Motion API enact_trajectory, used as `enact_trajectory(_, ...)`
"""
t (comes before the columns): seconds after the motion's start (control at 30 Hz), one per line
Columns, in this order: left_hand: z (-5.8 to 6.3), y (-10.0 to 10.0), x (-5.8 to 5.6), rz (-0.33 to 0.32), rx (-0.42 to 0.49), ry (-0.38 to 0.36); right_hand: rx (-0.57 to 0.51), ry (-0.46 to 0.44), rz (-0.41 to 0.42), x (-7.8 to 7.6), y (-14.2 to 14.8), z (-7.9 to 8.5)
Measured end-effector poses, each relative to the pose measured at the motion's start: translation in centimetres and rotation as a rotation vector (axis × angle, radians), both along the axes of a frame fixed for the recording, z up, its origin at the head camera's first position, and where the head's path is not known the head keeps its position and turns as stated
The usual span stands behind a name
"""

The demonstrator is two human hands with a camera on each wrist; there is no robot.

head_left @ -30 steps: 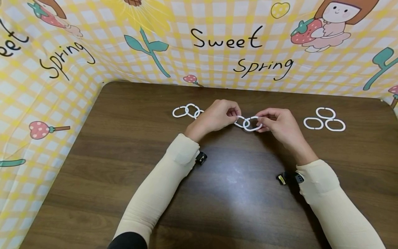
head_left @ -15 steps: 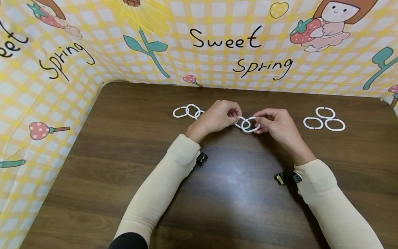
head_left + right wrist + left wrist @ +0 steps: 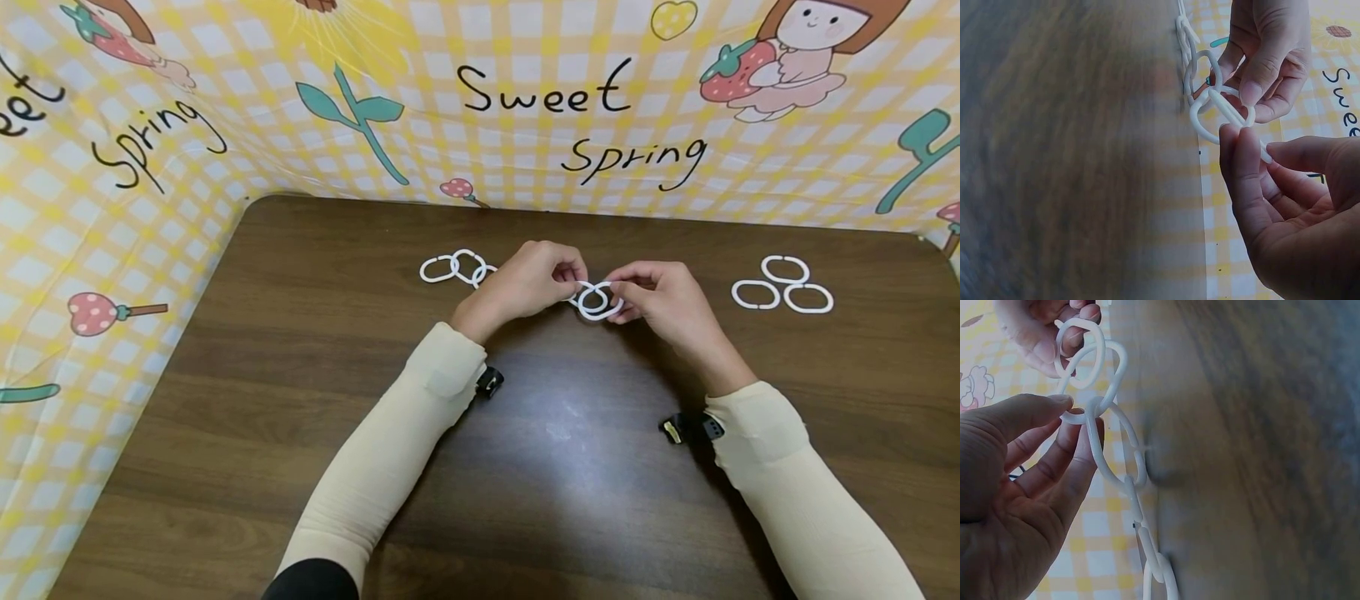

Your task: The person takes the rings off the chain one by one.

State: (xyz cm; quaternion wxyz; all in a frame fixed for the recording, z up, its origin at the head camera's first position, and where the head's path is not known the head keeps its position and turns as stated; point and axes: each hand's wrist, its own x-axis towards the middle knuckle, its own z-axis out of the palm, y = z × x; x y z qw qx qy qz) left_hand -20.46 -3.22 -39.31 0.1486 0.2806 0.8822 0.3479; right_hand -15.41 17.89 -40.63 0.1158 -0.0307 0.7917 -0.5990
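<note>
Table [image 3: 562, 483]: chain's middle [image 3: 1134, 499], wrist views only

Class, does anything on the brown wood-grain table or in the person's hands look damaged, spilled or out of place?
Nothing stands out. The left hand pinches a white plastic-looking chain. Three loose white oval rings at the right have similar small gaps, probably design, not damage.
</note>
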Motion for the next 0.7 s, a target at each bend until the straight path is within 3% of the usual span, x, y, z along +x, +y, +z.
enact_trajectory(0.7,-0.12,-0.07,-0.03,0.005,-0.001,0.0,0.001,-0.006,0.011,0.14,-0.01,0.14)
